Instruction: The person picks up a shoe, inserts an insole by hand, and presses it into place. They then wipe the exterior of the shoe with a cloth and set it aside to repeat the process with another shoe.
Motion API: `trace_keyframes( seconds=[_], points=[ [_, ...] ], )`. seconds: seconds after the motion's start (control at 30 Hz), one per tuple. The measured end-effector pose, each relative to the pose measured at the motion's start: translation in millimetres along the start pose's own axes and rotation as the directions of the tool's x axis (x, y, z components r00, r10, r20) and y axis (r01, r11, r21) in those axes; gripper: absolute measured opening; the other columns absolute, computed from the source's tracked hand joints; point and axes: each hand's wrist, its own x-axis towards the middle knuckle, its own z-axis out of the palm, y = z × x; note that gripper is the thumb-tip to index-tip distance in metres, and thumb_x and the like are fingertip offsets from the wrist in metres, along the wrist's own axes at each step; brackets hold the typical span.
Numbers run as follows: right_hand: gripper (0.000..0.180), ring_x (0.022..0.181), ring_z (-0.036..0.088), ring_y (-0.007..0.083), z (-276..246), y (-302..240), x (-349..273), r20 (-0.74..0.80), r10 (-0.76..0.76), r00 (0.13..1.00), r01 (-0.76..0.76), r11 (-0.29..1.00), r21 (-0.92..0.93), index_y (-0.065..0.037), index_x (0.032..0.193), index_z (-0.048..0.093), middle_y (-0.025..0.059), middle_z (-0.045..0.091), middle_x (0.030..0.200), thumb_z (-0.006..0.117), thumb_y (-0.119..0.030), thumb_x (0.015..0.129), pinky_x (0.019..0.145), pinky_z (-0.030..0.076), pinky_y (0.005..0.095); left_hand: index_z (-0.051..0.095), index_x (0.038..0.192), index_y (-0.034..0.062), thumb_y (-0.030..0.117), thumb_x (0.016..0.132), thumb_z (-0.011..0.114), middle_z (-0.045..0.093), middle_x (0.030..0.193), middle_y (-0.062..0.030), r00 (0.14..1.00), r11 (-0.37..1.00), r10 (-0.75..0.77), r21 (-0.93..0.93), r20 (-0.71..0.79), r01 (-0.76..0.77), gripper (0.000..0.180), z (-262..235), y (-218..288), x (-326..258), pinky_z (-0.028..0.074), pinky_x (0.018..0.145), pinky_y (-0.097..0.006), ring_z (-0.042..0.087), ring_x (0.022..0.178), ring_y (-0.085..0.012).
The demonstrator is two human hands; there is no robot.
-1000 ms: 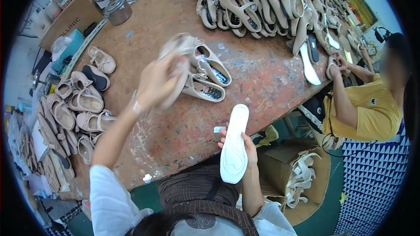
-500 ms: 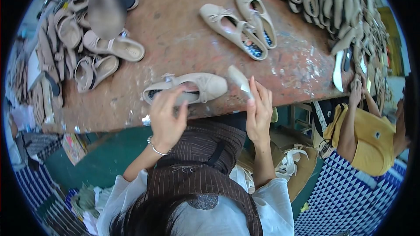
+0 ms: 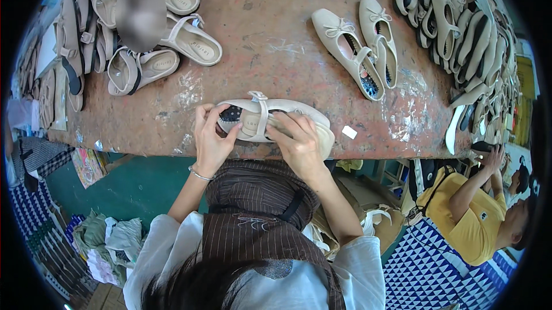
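**Shoe held crosswise between both hands at the near edge of the surface**

Hands first: the left hand (image 3: 211,137) is closed around the heel end of a cream strap shoe (image 3: 270,120), thumb and fingers wrapped about the back of it, a thin bracelet at the wrist. The right hand (image 3: 299,144) is curled over the toe half, fingertips pressing down into the opening just beside the strap. Both hands grip the same shoe, so neither is nearer; they divide it, left at the heel, right at the toe.

The shoe's long axis runs left to right across the person's body, parallel with the front edge of the surface (image 3: 276,45), heel toward the person's left. It lies right at that edge, its opening facing up, the strap arching over its middle between the two hands. Both forearms come up from below and bend inward, wrists close together.

Further out on the worn reddish surface, a small pale scrap (image 3: 349,132) lies just beside the toe. A pair of cream shoes (image 3: 359,45) sits well apart to the upper right, angled side by side. Strap sandals (image 3: 144,34) crowd the far left, and a dense row of shoes (image 3: 460,28) fills the right rim. A person in a yellow shirt (image 3: 466,218) is at the lower right.
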Motion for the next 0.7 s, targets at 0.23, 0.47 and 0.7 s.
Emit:
trace_keyframes(
  seconds=[0.23,0.47,0.7],
  points=[
    [0.023,0.103,0.063,0.0295,14,-1,17,-0.012,-0.019,1.0,0.019,0.999,0.041,-0.002,0.091,0.073,0.0124,0.066,0.11,0.071,-0.004,0.069,0.092,0.049,0.0441,0.061,0.117,-0.0042,-0.001,0.072,0.085,0.045,0.111,-0.006,0.983,0.836,-0.178,-0.533,-0.034,0.133,0.052,8,-18,-1,0.057,0.069,-0.022,0.056,0.085,-0.0103],
    [0.027,0.093,0.065,0.0299,32,-9,34,0.074,-0.004,0.997,-0.005,0.993,0.121,-0.003,0.097,0.075,0.0128,0.067,0.1,0.072,0.003,0.071,0.081,0.053,0.0386,0.064,0.121,-0.0021,0.002,0.071,0.086,0.048,0.111,-0.0064,0.996,0.906,-0.079,-0.42,-0.036,0.057,0.056,7,-28,1,0.058,0.072,-0.023,0.06,0.088,-0.0121],
    [0.028,0.099,0.062,0.0288,39,-9,40,0.135,-0.067,0.989,0.064,0.998,0.027,0.0,0.094,0.071,0.0107,0.063,0.103,0.07,-0.008,0.068,0.085,0.053,0.0387,0.07,0.109,-0.0006,0.005,0.07,0.087,0.055,0.1,-0.0052,0.991,0.926,-0.113,-0.37,-0.075,0.078,0.043,10,-26,11,0.05,0.06,-0.023,0.057,0.074,-0.0101]
  ],
)
